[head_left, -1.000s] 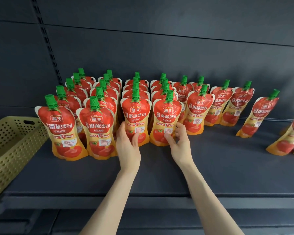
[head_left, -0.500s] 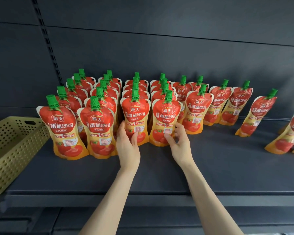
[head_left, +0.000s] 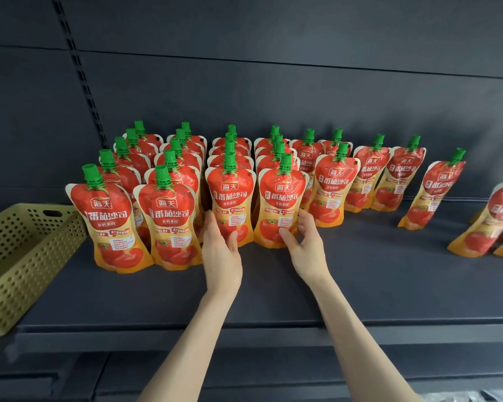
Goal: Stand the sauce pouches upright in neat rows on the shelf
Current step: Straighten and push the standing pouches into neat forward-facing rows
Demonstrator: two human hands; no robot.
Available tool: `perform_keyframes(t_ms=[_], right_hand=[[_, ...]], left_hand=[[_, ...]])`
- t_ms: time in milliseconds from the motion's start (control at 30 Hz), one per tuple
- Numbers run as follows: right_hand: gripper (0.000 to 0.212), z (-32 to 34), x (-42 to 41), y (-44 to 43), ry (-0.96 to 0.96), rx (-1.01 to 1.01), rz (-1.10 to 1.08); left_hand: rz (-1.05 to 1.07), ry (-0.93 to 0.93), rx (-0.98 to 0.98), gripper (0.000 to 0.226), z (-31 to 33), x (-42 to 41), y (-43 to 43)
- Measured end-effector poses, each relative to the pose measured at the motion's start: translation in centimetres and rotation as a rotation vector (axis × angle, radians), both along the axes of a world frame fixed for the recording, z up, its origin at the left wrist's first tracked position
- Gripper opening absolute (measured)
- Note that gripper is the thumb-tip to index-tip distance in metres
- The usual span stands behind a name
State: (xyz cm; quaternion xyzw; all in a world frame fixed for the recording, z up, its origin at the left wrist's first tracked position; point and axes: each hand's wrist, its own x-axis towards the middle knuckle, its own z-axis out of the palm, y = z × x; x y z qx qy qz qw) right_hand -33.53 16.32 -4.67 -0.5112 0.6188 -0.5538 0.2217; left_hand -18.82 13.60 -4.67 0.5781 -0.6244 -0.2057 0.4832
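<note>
While both hands work the front row, we treat tip-over as the main risk. L hand point(head_left: 221, 253) grips pouch 3 point(head_left: 230, 198) low on its left side, thumb on the face. R hand point(head_left: 307, 248) grips pouch 4 point(head_left: 282, 198) low on its right side, thumb on the face. The hands are apart, one pouch each. Both pouches stand upright on the shelf point(head_left: 360, 280), side by side at the front of their rows.

Risks, in our judgement:
- Pouches look soft w/ small bases. A push too far back loads the back pouches point(head_left: 230, 152). The rows are tight, so one fall may domino.
- An uneven release, or a thumb dragging the face fwd, may tip pouch 3 or 4 toward the shelf edge.
- Pouch 1 point(head_left: 111, 221) and pouch 2 point(head_left: 172, 224) stand nearer us than 3 and 4, so the front line is stepped. Over-correcting may skew it further.
- The leaner point(head_left: 436, 192) and the edge pouches point(head_left: 488, 224) at right tilt, well apart from the rows. A sleeve-less forearm swung that way may flatten them.

Containers:
- Basket point(head_left: 26, 256), yellow, perforated, on the shelf at far left, just beside pouch 1. The part in view shows only its own walls and floor; the rest is cut off by the frame.
- Pouches: caps on, contents not visible.
</note>
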Motion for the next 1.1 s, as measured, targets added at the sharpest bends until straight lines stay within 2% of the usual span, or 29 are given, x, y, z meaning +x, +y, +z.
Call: perform_keyframes(t_ms=[100,167,367,533,633,733,900,1100], right_hand=[[0.052,-0.2,-0.1,0.5,0.041,-0.006,-0.061],[0.051,-0.3,-0.4,1.4,0.075,-0.006,-0.119],[0.016,1.0,-3.3,3.9,0.146,-0.075,-0.227],[0.010,2.3,-8.1,4.3,0.138,-0.106,-0.295],[0.008,2.7,-11.4,3.7,0.112,-0.114,-0.289],[0.011,3.1,-14.9,2.4,0.085,-0.078,-0.253],[0.033,2.7,-19.4,0.0,0.113,-0.046,-0.178],[0.045,2.1,-22.1,-3.0,0.121,-0.039,-0.129]], left_hand=[[-0.010,-0.009,-0.018,0.058,-0.1,0.0,1.6],[-0.046,0.010,-0.077,0.049,-0.5,-0.2,2.4],[-0.107,0.054,-0.175,0.021,-0.9,-3.0,3.6],[-0.253,0.108,-0.158,0.019,0.2,-8.3,4.5],[-0.296,0.115,-0.154,0.027,0.7,-12.5,4.0],[-0.252,0.147,-0.133,0.044,1.0,-16.6,2.7],[-0.081,0.163,-0.019,0.072,1.2,-21.3,0.8],[0.005,0.213,0.058,0.078,0.9,-23.0,-1.7]])
